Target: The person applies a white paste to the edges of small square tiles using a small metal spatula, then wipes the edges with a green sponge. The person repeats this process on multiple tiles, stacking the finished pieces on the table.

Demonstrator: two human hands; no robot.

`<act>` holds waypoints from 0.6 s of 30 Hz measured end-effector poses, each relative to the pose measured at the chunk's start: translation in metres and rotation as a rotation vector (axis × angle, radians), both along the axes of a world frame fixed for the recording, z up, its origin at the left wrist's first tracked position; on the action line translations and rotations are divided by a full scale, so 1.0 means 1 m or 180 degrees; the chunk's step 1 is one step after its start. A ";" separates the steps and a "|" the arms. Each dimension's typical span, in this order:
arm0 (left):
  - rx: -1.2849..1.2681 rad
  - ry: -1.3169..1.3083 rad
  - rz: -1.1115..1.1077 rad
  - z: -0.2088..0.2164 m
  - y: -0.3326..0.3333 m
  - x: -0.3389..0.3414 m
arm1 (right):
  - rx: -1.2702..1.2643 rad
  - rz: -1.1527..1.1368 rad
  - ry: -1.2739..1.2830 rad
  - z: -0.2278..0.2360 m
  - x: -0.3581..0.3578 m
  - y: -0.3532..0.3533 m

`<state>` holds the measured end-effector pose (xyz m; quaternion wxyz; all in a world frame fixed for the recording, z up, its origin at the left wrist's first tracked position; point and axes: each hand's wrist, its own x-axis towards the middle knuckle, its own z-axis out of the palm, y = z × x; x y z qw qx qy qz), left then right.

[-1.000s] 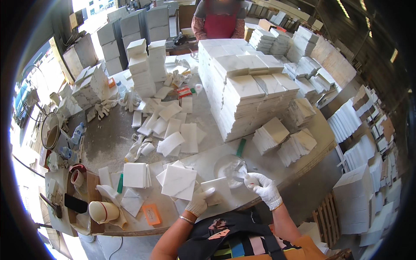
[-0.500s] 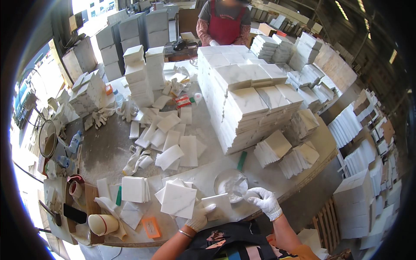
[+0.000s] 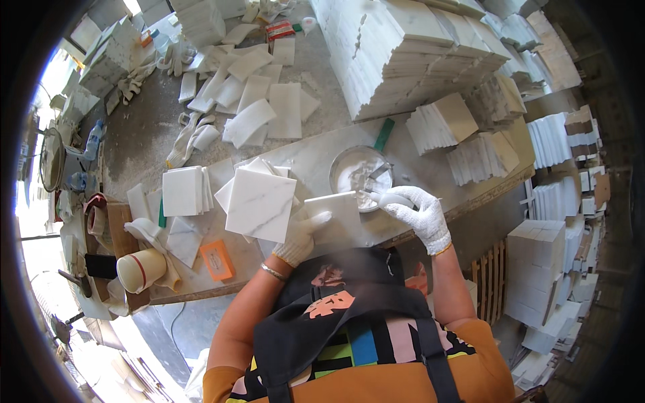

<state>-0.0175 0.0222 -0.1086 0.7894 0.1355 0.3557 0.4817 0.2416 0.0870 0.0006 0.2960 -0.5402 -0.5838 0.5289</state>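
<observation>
My left hand (image 3: 300,238) is gloved in white and closed on the near-left edge of a white marble tile (image 3: 336,223), which it holds tilted up. My gloved right hand (image 3: 426,219) pinches a small scraper (image 3: 396,199) by its pale rounded handle. The scraper's tip is by the near rim of a round metal bowl (image 3: 332,166), close to the tile's far right corner. White paste (image 3: 351,176) lies in the bowl, with a grey piece of metal sticking into it. Beside my left hand is a loose pile of square marble tiles (image 3: 261,205).
A large tile stack (image 3: 403,60) rises beyond the bowl, with smaller stacks (image 3: 440,126) to its right. A green strip (image 3: 384,134) lies behind the bowl. Offcuts (image 3: 252,121) and gloves (image 3: 188,140) lie far left. Nearer left are an orange box (image 3: 216,260) and a cream cup (image 3: 142,270).
The view has tipped down, so the table appears higher and the co-worker is out of sight. The scraper in my right hand now shows clearly near the tile's corner. My left hand still grips the tile.
</observation>
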 end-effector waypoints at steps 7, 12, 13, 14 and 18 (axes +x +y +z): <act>0.0021 -0.0069 -0.0023 -0.002 0.002 -0.002 | 0.0432 0.0159 -0.0556 0.006 -0.008 0.003; -0.0031 -0.0044 -0.0045 -0.003 0.002 -0.001 | 0.0517 0.0278 -0.0332 0.010 -0.012 0.004; -0.0001 -0.0042 -0.0047 -0.002 0.002 -0.001 | 0.0430 0.0249 -0.0202 0.010 -0.013 0.004; 0.0028 -0.0040 -0.0048 0.001 0.002 -0.001 | 0.0479 0.0248 -0.0326 0.010 -0.012 0.005; 0.0092 -0.0050 -0.0053 0.005 0.002 -0.002 | 0.0592 0.0317 -0.0649 0.009 -0.010 0.006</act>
